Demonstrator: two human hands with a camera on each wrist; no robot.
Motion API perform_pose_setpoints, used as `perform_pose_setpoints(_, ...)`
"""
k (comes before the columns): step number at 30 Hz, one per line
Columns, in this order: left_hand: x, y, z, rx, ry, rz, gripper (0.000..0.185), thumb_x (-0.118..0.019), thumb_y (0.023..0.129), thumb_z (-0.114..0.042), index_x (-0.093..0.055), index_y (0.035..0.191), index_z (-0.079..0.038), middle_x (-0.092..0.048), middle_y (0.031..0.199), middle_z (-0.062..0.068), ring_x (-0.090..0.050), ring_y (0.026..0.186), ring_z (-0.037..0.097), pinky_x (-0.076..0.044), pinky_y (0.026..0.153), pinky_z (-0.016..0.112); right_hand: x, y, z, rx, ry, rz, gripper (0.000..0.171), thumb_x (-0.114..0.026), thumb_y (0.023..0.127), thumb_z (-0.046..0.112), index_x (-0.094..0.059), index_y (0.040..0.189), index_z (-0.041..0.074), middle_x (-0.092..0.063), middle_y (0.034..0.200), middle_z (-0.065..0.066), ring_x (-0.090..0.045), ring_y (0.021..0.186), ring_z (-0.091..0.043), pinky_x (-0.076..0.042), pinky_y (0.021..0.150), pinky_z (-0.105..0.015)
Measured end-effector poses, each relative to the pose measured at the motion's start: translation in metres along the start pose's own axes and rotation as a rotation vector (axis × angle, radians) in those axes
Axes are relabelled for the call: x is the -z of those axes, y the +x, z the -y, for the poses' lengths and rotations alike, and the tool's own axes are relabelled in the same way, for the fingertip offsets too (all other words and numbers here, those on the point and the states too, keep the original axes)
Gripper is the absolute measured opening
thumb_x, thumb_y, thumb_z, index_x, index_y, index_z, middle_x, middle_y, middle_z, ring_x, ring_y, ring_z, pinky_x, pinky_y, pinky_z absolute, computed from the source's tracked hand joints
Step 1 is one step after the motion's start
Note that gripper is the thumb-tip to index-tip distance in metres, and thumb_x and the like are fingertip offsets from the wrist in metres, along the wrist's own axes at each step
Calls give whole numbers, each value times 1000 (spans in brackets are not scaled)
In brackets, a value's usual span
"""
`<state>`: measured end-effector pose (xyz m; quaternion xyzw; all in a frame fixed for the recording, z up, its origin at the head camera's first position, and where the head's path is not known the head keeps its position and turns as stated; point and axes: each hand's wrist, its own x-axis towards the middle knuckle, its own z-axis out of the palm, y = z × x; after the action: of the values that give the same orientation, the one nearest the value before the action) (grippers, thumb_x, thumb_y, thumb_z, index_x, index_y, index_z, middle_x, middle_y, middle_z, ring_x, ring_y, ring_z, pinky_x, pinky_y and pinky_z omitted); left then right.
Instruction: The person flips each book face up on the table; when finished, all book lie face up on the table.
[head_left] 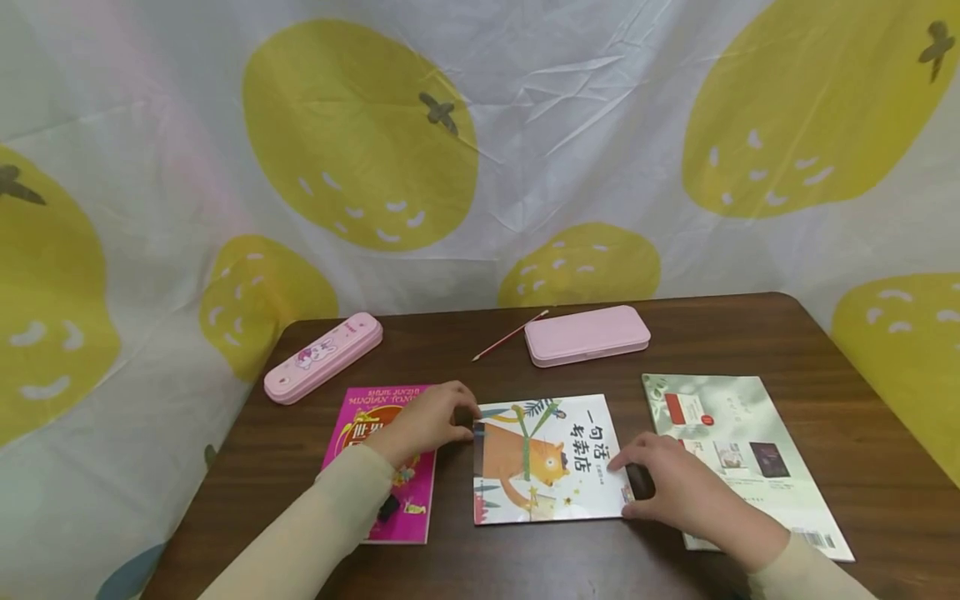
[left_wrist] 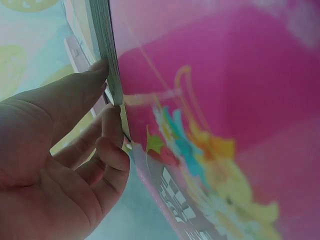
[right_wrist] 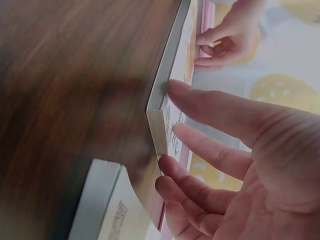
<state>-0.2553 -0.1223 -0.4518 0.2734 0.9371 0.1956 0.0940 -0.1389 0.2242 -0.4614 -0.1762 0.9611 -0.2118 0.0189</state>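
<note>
A person's left hand (head_left: 427, 422) and right hand (head_left: 675, 483) flank a white picture book (head_left: 543, 462), head view. Left wrist: thumb and fingers, parted, at its edge; pink book (left_wrist: 240, 75) beside them. Right wrist: spread fingers at its corner, pale-green book (right_wrist: 125, 210) near.

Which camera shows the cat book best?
The head view: there the cat book shows almost its whole cover. The right wrist view has its edges and slanted cover; the left wrist, just a page edge, possibly its.
</note>
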Motion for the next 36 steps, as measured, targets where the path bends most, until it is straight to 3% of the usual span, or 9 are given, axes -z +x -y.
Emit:
perform_pose_setpoints(8, 0, 2, 2, 7, 13, 2, 23, -84, 87, -23, -78, 109, -16, -67, 122, 3, -64, 117, 25, -50, 107, 44, -1, 0, 1, 13, -12, -23, 50, -99, 60, 28, -76, 103, 21, -67, 108, -2, -63, 103, -26, -53, 93, -50)
perform_pose_setpoints(14, 1, -3, 0, 11, 71, 21, 32, -87, 84, -29, -75, 112, -19, -67, 118, 2, -63, 106, 21, -52, 101, 44, 3, 6, -3, 37, -10, -22, 48, -98, 61, 20, -77, 104, 18, -68, 108, -5, -63, 105, -30, -52, 95, -52)
perform_pose_setpoints(18, 3, -9, -1, 33, 56, 43, 32, -87, 84, -32, -75, 111, -20, -67, 112, 0, -61, 99, 18, -53, 97, 42, 5, 11, -8, 60, -9, -17, 46, -96, 64, 15, -76, 106, 15, -71, 109, -6, -65, 106, -33, -52, 95, -54)
perform_pose_setpoints(22, 4, -16, 0, 80, 4, 65, 26, -86, 85, -31, -76, 108, -22, -69, 107, -3, -60, 97, 16, -53, 97, 41, 6, 17, -14, 24, 20, -9, 37, -91, 73, 10, -76, 106, 14, -73, 110, -5, -66, 109, -32, -52, 97, -55)
perform_pose_setpoints(28, 3, -27, 1, 120, -77, 102, 18, -84, 87, -28, -77, 104, -26, -73, 103, -7, -63, 95, 14, -55, 93, 39, 8, 29, -29, 7, 90, -27, 29, -86, 78, 4, -77, 104, 12, -76, 104, -1, -69, 98, -23, -55, 86, -46)
perform_pose_setpoints(36, -1, -40, -3, 58, -87, 99, 17, -82, 89, -23, -75, 104, -25, -65, 85, -11, -59, 79, 9, -52, 77, 29, 10, 45, -33, -8, 98, -24, 27, -83, 80, 0, -77, 104, 12, -75, 99, -2, -66, 88, -16, -55, 78, -40)
